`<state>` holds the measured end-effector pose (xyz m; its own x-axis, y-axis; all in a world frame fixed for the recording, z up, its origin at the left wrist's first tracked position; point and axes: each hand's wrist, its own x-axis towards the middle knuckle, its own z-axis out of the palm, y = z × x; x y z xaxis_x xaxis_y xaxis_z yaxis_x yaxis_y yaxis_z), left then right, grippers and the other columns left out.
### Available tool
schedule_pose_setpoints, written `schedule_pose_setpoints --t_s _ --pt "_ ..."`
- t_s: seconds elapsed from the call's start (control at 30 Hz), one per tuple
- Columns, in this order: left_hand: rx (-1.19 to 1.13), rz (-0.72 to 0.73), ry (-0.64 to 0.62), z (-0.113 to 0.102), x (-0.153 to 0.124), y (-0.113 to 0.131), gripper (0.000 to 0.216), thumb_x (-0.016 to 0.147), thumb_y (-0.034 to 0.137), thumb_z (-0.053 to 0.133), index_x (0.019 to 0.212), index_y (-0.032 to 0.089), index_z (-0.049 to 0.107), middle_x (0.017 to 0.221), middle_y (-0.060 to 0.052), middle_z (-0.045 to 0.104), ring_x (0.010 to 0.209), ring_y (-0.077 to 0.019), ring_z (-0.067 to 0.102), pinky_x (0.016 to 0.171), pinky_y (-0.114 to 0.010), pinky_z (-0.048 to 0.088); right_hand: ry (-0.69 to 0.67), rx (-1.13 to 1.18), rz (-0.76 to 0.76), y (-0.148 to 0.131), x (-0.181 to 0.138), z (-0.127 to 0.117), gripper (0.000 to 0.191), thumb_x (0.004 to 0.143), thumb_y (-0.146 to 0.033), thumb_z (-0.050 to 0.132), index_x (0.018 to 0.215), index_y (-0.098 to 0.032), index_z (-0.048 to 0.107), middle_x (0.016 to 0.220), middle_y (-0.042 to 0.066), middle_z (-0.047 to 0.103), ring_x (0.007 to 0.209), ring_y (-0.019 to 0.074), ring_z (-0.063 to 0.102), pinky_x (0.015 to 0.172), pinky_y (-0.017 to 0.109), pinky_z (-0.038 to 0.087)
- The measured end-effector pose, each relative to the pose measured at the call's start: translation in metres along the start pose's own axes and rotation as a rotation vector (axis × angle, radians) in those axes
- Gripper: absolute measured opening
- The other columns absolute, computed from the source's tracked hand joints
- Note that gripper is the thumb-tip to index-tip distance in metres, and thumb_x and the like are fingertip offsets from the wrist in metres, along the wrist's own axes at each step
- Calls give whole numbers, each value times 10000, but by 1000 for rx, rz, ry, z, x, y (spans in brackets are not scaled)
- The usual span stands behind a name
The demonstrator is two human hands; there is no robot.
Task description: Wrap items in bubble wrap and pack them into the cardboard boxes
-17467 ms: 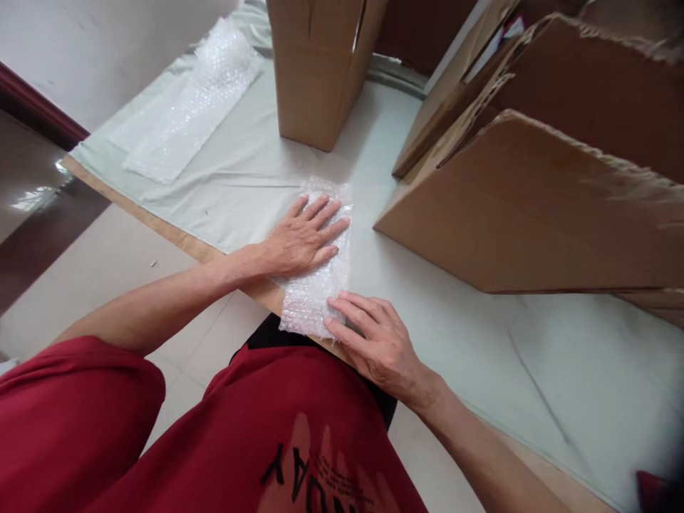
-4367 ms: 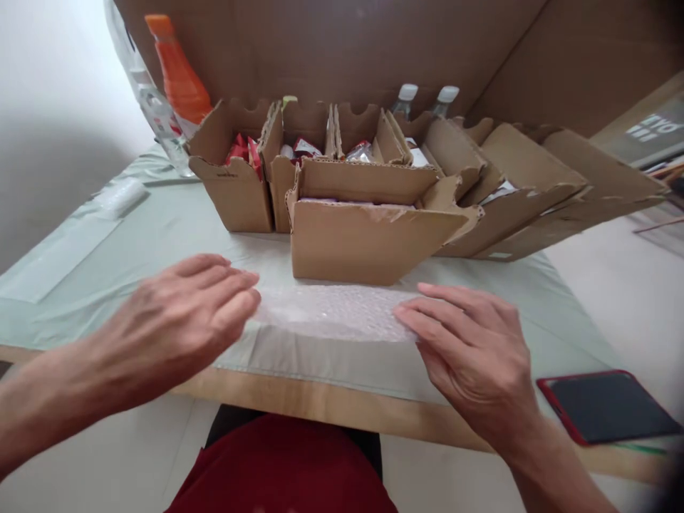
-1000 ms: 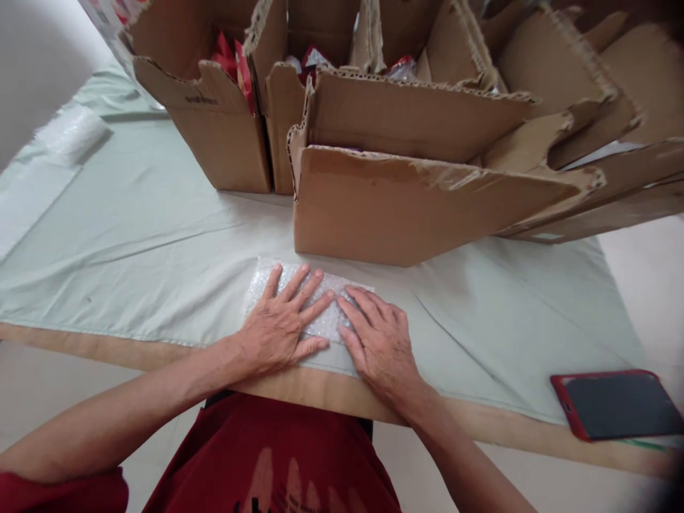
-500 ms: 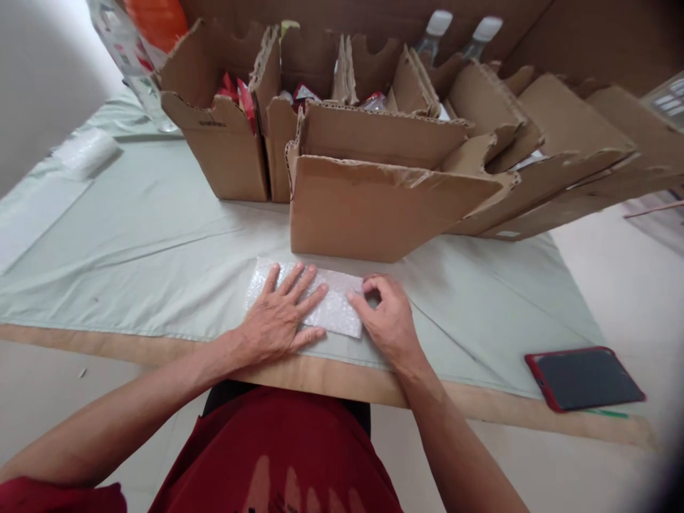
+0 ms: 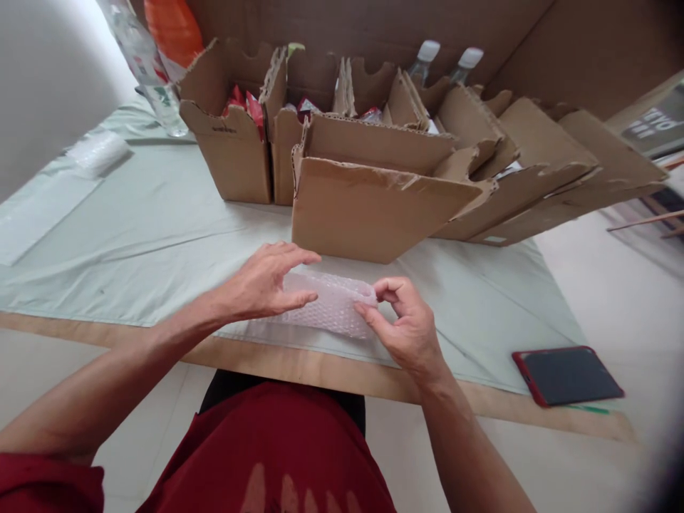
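A small piece of bubble wrap (image 5: 334, 303), shaped like a flat pouch, lies at the front of the cloth-covered table. My right hand (image 5: 403, 320) pinches its right end between thumb and fingers, and the edge there gapes a little. Over the left end of the bubble wrap is my left hand (image 5: 267, 281), thumb and fingers held apart with nothing gripped between them. Part of the wrap is hidden behind that hand.
Behind the wrap stands a long cardboard bin (image 5: 374, 214), with more cardboard bins holding red packets. Bottles, one orange (image 5: 174, 32), rise behind them. A bubble wrap roll (image 5: 99, 153) lies far left. At the right front is a red-cased phone (image 5: 569, 374).
My left hand, which lay flat on the bubble wrap, has lifted and turned sideways. The wrap's right end has risen and opened slightly in my right hand's pinch. The view has shifted a little.
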<state>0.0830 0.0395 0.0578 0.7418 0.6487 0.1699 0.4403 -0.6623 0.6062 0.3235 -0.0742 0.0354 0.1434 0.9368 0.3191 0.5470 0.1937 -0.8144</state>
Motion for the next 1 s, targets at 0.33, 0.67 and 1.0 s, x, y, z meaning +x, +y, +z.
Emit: schedule_pose_setpoints --t_s 0.33,0.67,1.0 --pt "-254 -13 -210 14 11 -16 265 898 423 674 782 186 704 1031 -80 744 915 -206 667 753 -307 487 -50 148 129 7 1 -4 232 827 -313 754 1021 -245 647 930 9 702 846 173 653 824 345 535" --pt "-264 -111 -180 14 5 -3 234 864 334 717 704 180 639 802 0 647 688 -129 588 648 -269 422 24 213 210 7 11 11 167 888 -371 701 806 -227 711 732 -22 664 668 131 551 670 290 460" --pt "-233 -207 -112 18 1 2 140 849 318 696 903 207 629 807 13 645 713 -153 579 668 -281 424 -117 220 330 10 6 6 232 827 -400 728 740 -204 642 658 -32 552 610 120 476 562 256 385"
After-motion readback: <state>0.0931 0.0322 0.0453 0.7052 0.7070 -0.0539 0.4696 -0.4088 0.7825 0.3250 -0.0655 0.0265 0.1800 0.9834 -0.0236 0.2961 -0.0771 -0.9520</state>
